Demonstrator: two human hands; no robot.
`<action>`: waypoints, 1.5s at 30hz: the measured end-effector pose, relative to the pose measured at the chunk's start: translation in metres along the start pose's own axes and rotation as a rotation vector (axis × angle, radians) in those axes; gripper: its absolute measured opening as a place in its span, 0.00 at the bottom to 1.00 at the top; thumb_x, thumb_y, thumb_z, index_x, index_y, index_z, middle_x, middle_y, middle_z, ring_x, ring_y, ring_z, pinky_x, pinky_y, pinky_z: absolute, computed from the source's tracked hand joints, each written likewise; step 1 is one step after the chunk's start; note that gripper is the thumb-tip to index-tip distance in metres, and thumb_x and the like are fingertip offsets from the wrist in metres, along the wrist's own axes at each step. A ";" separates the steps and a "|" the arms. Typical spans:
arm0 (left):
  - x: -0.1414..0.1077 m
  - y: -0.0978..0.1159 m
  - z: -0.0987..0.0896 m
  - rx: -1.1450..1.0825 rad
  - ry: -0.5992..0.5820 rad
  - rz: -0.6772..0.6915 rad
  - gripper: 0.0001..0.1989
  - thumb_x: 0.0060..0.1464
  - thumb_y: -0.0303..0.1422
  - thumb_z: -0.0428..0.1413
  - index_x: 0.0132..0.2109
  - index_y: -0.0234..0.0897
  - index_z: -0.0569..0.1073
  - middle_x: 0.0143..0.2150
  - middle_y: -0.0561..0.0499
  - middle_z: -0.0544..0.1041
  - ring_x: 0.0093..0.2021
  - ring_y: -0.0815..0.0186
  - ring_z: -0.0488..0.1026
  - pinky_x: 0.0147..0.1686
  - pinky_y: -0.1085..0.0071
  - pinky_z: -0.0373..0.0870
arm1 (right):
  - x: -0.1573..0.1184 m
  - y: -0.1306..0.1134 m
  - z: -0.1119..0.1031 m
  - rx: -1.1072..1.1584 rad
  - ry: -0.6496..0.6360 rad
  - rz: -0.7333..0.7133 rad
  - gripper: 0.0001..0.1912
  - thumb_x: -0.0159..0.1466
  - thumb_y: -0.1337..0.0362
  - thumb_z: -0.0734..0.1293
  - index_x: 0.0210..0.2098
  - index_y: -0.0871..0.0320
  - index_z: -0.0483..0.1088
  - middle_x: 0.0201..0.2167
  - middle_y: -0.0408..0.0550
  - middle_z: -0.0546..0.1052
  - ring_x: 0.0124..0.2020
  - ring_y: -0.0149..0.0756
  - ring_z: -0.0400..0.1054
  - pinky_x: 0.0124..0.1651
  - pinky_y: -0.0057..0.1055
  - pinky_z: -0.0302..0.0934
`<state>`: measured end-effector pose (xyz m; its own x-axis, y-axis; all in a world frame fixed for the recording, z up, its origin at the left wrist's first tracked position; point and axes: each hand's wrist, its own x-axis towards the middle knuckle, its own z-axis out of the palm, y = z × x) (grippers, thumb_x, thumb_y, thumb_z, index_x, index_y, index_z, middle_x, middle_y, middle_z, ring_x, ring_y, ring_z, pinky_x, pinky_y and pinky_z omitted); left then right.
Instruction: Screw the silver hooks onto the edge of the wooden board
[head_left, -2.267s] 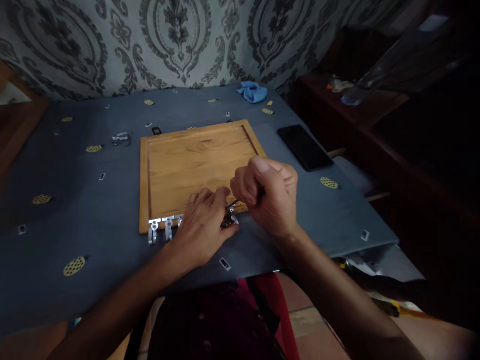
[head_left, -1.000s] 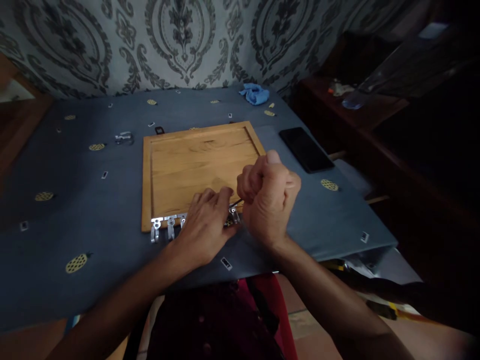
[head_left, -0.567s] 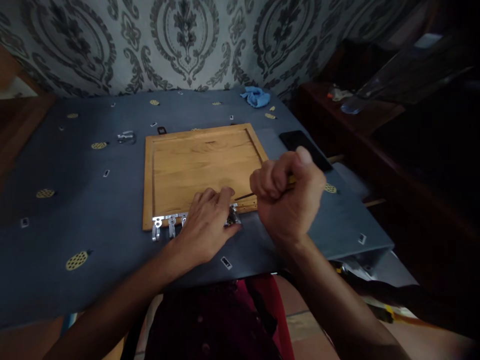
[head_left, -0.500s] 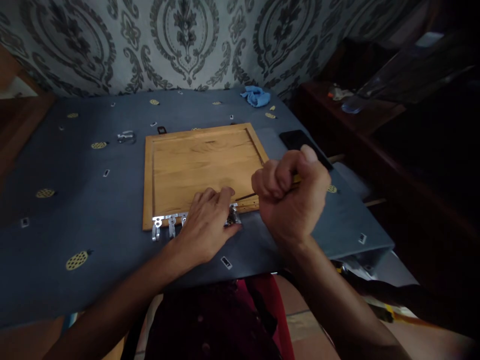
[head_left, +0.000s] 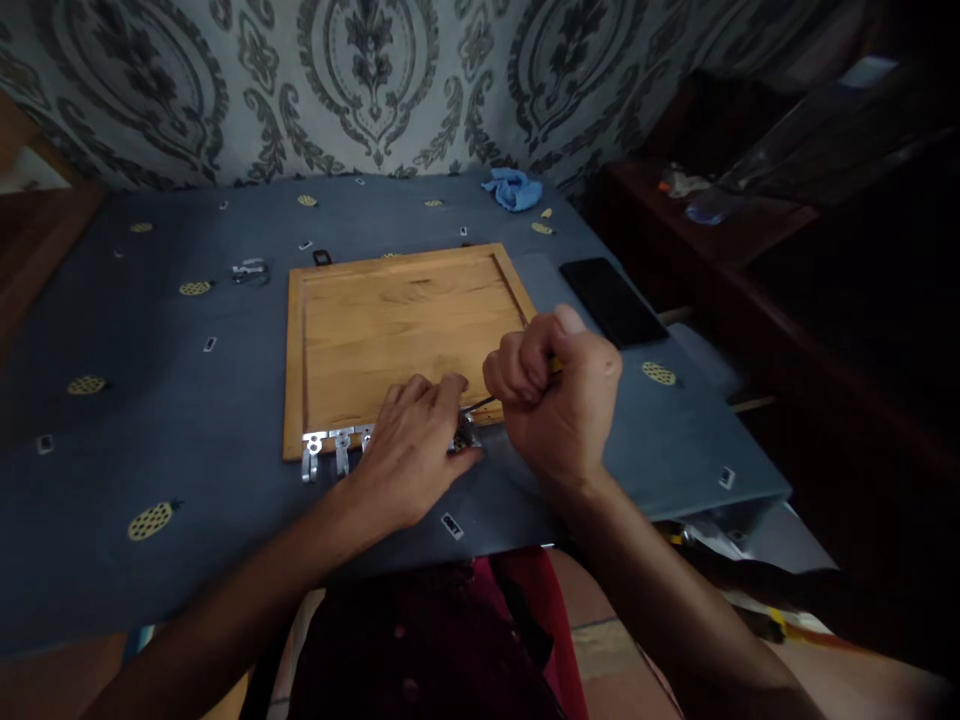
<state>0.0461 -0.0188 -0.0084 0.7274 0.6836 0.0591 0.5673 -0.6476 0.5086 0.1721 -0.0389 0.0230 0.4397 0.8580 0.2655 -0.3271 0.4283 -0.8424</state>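
A framed wooden board (head_left: 390,335) lies flat on the cloth-covered table. Along its near edge runs a metal hook rail (head_left: 312,446) with several hooks hanging over the side. My left hand (head_left: 411,452) covers the middle of the rail, fingers over its top and thumb at the front edge, holding it against the board. Closed in a fist, my right hand (head_left: 562,400) grips a screwdriver (head_left: 480,404). Its thin dark shaft points left to the rail's right end, beside my left fingertips. The tip's exact contact is hard to make out, and the yellow handle is mostly hidden.
A black phone (head_left: 613,302) rests right of the board. Small metal pieces (head_left: 250,270) lie to the left, with a dark square piece (head_left: 322,258) behind the board. A blue cloth (head_left: 513,189) sits at the back. Dark wooden furniture (head_left: 720,260) stands at the right.
My right hand has moved left and slightly down, bringing the screwdriver's shaft to the rail's right end. More of the phone shows. My left hand stays on the rail.
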 end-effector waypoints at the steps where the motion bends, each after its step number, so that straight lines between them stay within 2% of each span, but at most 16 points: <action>1: 0.000 0.000 0.000 -0.001 0.001 0.000 0.17 0.53 0.31 0.63 0.45 0.40 0.64 0.43 0.48 0.74 0.48 0.53 0.70 0.48 0.57 0.68 | 0.000 0.001 0.000 0.000 -0.005 -0.001 0.31 0.60 0.54 0.71 0.13 0.56 0.50 0.11 0.35 0.49 0.13 0.22 0.41 0.17 0.26 0.39; 6: 0.000 -0.001 0.001 -0.007 0.004 0.005 0.17 0.53 0.31 0.64 0.44 0.40 0.64 0.43 0.48 0.74 0.48 0.53 0.70 0.47 0.56 0.67 | 0.001 0.002 -0.003 -0.031 -0.068 0.010 0.30 0.63 0.53 0.70 0.13 0.56 0.52 0.11 0.35 0.51 0.13 0.22 0.42 0.18 0.26 0.41; 12: 0.001 0.000 0.000 -0.010 -0.009 -0.001 0.17 0.53 0.31 0.64 0.45 0.40 0.64 0.44 0.48 0.75 0.49 0.53 0.71 0.48 0.56 0.68 | -0.001 0.000 -0.003 0.006 -0.034 -0.001 0.30 0.61 0.55 0.71 0.13 0.57 0.52 0.11 0.35 0.51 0.13 0.22 0.43 0.18 0.26 0.40; 17: 0.001 0.000 -0.001 0.016 -0.009 0.015 0.17 0.53 0.31 0.64 0.45 0.39 0.64 0.43 0.47 0.75 0.48 0.52 0.71 0.47 0.56 0.68 | -0.001 0.001 -0.003 0.005 -0.062 0.015 0.30 0.62 0.55 0.70 0.13 0.57 0.52 0.10 0.35 0.50 0.13 0.21 0.42 0.18 0.26 0.39; 29: 0.003 0.000 0.002 0.083 -0.021 0.048 0.20 0.54 0.34 0.64 0.50 0.36 0.65 0.45 0.46 0.77 0.50 0.51 0.71 0.50 0.54 0.68 | 0.011 0.002 -0.009 0.051 -0.453 0.175 0.30 0.67 0.57 0.67 0.14 0.57 0.51 0.13 0.34 0.48 0.14 0.21 0.41 0.19 0.26 0.39; 34: 0.004 0.000 0.002 0.066 -0.035 0.039 0.22 0.55 0.34 0.63 0.53 0.37 0.65 0.48 0.44 0.76 0.54 0.50 0.71 0.54 0.52 0.66 | 0.022 -0.001 -0.014 0.085 -0.653 0.257 0.31 0.67 0.56 0.67 0.14 0.58 0.50 0.12 0.34 0.49 0.14 0.20 0.42 0.19 0.25 0.39; 36: 0.004 0.000 0.002 0.073 -0.041 0.033 0.22 0.55 0.34 0.63 0.52 0.36 0.65 0.48 0.43 0.76 0.54 0.50 0.71 0.54 0.52 0.66 | 0.024 -0.002 -0.016 0.095 -0.694 0.272 0.30 0.66 0.56 0.67 0.14 0.58 0.51 0.12 0.34 0.49 0.14 0.20 0.42 0.20 0.25 0.39; 38: 0.005 0.001 0.001 0.073 -0.042 0.037 0.21 0.55 0.34 0.63 0.52 0.36 0.64 0.47 0.44 0.76 0.53 0.50 0.71 0.53 0.52 0.66 | 0.023 -0.003 -0.018 0.062 -0.683 0.253 0.28 0.67 0.58 0.66 0.14 0.58 0.52 0.12 0.35 0.51 0.14 0.21 0.43 0.20 0.26 0.41; 40: 0.005 0.001 0.001 0.066 -0.036 0.041 0.21 0.54 0.33 0.63 0.51 0.38 0.64 0.46 0.46 0.76 0.52 0.51 0.72 0.52 0.53 0.67 | 0.019 -0.004 -0.018 -0.033 -0.622 0.210 0.24 0.67 0.59 0.64 0.16 0.58 0.59 0.13 0.37 0.57 0.16 0.24 0.49 0.22 0.27 0.45; 43: 0.004 0.001 0.001 0.062 -0.018 0.029 0.21 0.53 0.33 0.64 0.49 0.39 0.63 0.43 0.48 0.76 0.49 0.52 0.72 0.49 0.55 0.68 | 0.012 -0.004 -0.015 -0.198 -0.383 0.122 0.15 0.68 0.61 0.62 0.25 0.58 0.68 0.19 0.40 0.65 0.21 0.28 0.57 0.25 0.27 0.51; 45: 0.004 0.001 0.001 0.061 -0.005 0.017 0.20 0.53 0.33 0.64 0.48 0.39 0.63 0.43 0.47 0.76 0.49 0.52 0.72 0.48 0.56 0.68 | 0.007 -0.002 -0.010 -0.195 -0.200 0.071 0.13 0.67 0.63 0.62 0.27 0.57 0.68 0.19 0.39 0.63 0.21 0.27 0.55 0.24 0.26 0.50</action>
<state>0.0501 -0.0174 -0.0088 0.7388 0.6710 0.0632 0.5773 -0.6784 0.4545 0.1840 -0.0368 0.0223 0.2418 0.9309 0.2738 -0.1753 0.3195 -0.9312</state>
